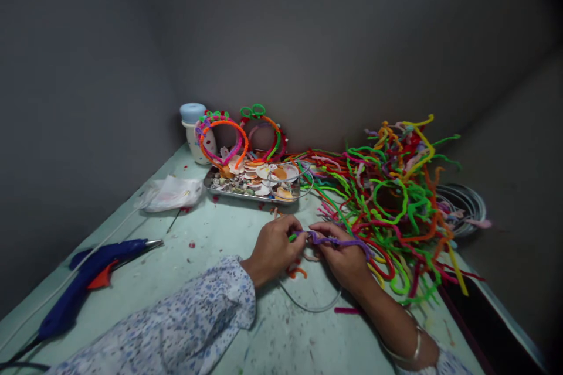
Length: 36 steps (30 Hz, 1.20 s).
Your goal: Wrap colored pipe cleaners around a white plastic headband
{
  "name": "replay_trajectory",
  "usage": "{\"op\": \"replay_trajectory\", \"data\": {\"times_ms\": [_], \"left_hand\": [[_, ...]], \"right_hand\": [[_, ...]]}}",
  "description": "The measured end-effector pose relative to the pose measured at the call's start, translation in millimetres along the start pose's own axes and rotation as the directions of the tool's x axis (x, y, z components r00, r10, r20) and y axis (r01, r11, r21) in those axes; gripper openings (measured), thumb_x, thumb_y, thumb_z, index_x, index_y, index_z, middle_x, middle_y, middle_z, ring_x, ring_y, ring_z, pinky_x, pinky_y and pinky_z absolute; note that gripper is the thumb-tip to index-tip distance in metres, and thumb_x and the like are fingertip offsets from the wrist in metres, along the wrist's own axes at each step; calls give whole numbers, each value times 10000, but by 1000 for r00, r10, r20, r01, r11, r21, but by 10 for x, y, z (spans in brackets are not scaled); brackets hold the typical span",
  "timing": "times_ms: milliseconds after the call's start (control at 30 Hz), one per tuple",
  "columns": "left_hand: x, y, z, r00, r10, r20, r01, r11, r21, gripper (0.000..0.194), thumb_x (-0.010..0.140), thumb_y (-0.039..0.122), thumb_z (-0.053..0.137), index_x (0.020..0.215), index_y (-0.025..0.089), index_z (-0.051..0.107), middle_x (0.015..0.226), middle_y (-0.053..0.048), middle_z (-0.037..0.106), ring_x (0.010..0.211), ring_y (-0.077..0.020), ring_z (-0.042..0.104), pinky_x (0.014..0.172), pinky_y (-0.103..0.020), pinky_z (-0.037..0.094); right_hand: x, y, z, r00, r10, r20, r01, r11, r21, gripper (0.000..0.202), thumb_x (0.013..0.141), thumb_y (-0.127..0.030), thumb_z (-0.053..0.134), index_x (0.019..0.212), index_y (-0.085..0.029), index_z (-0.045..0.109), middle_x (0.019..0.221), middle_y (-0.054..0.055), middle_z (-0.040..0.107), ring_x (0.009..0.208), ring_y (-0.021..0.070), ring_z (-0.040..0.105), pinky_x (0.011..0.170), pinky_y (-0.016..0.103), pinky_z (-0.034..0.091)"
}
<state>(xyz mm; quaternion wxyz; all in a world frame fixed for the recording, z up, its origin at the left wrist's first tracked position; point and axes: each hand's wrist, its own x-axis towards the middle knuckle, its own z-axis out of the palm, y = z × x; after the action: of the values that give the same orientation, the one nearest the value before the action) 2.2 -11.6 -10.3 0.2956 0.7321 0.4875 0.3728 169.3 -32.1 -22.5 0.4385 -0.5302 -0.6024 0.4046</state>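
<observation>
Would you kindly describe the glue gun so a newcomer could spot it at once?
On the pale green table, look left of the left hand, toward the near edge. The glue gun lies flat there: dark blue, orange trigger, metal nozzle, unlike the fuzzy pipe cleaners opposite.

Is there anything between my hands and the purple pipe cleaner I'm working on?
Nothing visible. The left hand and right hand both pinch the purple pipe cleaner directly. The pile of pipe cleaners lies just right of the right hand, and the tray of shells sits beyond the hands.
</observation>
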Motion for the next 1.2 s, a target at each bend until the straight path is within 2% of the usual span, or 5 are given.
{"op": "replay_trajectory", "data": {"times_ms": [300,467,633,833,1200], "left_hand": [[-7,-12,11,999,-38,1,38,999,-22,72,748,230,578,707,175,599,660,15,604,614,-109,523,568,-200,356],[1,-32,21,999,-46,8,46,998,-34,64,740,224,572,716,173,602,658,18,599,614,-109,523,564,-202,358],[18,-46,17,998,-67,20,69,993,-96,96,741,261,578,726,171,607,652,8,596,609,-115,522,565,-208,372],[15,-19,-9,995,-85,54,93,984,-150,95,739,245,556,744,167,610,634,11,572,590,-110,511,556,-203,372],[-5,12,-20,1000,-6,-3,5,999,-43,60,728,208,572,722,168,616,682,2,624,640,-118,538,589,-207,384]], "right_hand": [[-14,-59,11,1000,-24,-12,25,1000,4,260,852,-409,553,922,-181,657,782,36,654,660,156,607,567,247,513],[-28,-56,30,1000,9,23,-12,994,110,270,815,-405,613,972,-186,634,908,60,667,796,192,649,635,277,565],[-10,-36,44,1000,-30,0,30,998,62,221,796,-333,641,962,-188,633,917,59,672,841,186,649,714,281,556],[3,60,61,1000,2,-8,-2,999,44,250,791,-331,628,1003,-199,620,754,14,615,666,150,602,561,244,523],[17,104,70,998,-55,-15,55,998,-8,250,775,-323,627,983,-186,644,748,22,626,649,141,588,573,242,496]]}}
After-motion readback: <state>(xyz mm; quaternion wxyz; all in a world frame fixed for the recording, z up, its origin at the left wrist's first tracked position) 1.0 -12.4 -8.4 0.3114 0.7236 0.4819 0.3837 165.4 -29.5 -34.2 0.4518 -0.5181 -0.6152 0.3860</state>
